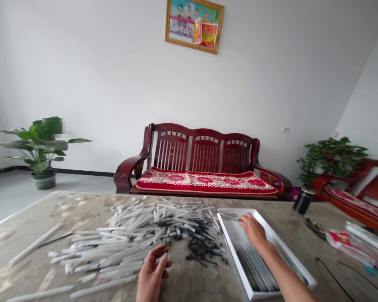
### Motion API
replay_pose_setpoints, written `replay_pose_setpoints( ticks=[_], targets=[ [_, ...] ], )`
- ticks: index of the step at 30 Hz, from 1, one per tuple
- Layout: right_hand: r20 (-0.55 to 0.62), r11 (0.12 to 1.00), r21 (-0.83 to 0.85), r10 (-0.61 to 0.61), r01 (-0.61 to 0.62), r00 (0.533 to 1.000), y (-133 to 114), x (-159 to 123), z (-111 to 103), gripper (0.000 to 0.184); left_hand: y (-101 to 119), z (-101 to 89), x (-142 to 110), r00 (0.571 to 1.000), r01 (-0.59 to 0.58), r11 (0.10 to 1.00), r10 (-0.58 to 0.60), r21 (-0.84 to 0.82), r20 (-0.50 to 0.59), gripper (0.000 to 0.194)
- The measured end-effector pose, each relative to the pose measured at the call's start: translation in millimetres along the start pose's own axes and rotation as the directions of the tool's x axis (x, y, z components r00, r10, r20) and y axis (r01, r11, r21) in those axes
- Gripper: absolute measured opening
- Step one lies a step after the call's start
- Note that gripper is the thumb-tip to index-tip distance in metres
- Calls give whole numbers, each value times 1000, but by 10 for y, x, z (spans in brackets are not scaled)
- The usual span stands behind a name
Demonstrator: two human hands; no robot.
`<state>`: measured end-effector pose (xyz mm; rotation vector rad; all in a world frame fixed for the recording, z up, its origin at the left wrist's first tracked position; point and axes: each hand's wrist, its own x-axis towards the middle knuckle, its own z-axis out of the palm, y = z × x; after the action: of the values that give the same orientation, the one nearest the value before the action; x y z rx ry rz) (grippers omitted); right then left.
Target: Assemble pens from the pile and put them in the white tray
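Observation:
My left hand (153, 272) hangs at the near edge of a loose heap of white plastic tubes (113, 247), fingers curled and apart, with nothing visible in them. Black pen refills (195, 239) lie tangled at the heap's right side. My right hand (253, 230) reaches into a white rectangular tray (266, 247), pinching a thin grey pen-like rod (229, 216) near its far corner. Several similar rods (255, 266) lie side by side in the tray, partly hidden by my right forearm.
The marble-patterned tabletop (82, 209) holds a black canister (303, 200), a dark coiled item (315, 228), a red-and-white packet (346, 246) and thin black cables (334, 277). Beyond its far edge stand a red wooden sofa (203, 161) and potted plants (39, 149).

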<state>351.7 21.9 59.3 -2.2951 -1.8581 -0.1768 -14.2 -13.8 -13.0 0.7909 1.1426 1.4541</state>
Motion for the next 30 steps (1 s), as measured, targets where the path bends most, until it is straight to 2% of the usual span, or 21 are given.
replay_pose_setpoints(
  ticks=[3,6,17,23,25,27,30],
  targets=[
    [33,997,-69,47,-44,998,268,77,73,21,-12,-3,5,1000,-10,1000,10,2,-16,62],
    [63,992,-115,63,-55,996,352,122,157,21,-11,11,-9,999,-16,1000,17,13,-31,61],
    [84,980,-189,83,-66,993,232,395,405,17,-16,-32,-34,999,-32,998,34,49,-40,61],
    [62,980,-185,88,-76,994,235,390,404,17,115,-66,-53,964,-151,988,141,-29,-223,54],
    [35,983,-171,74,-67,997,151,402,357,23,183,-114,-10,931,-212,975,178,-74,-320,49],
    [-23,994,-109,18,-20,1000,-62,383,291,27,234,-173,52,888,-234,966,169,-106,-427,44],
    [-146,974,143,-156,177,977,-645,186,196,22,260,-246,135,842,-245,957,133,-152,-523,38]
  ],
)
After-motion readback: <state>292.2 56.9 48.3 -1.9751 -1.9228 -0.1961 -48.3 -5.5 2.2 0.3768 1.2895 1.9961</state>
